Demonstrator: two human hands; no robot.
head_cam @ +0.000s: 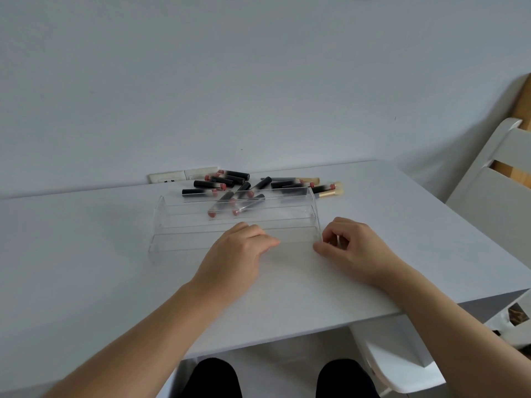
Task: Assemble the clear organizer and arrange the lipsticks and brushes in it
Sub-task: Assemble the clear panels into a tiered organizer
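A clear stepped organizer (184, 225) stands on the white table (86, 268), its tiers running left to right. My left hand (238, 248) rests at its front edge, fingertips curled against the lowest tier. My right hand (347, 242) pinches the organizer's front right corner between thumb and fingers. Behind the organizer lies a loose heap of black lipsticks (218, 182) with pink ends, some seen through the clear plastic. Brushes with gold ferrules (330, 191) lie at the right of the heap.
A white wall socket (169, 177) sits at the table's back edge against the wall. A white chair (494, 173) stands to the right. The table's front edge runs just above my knees.
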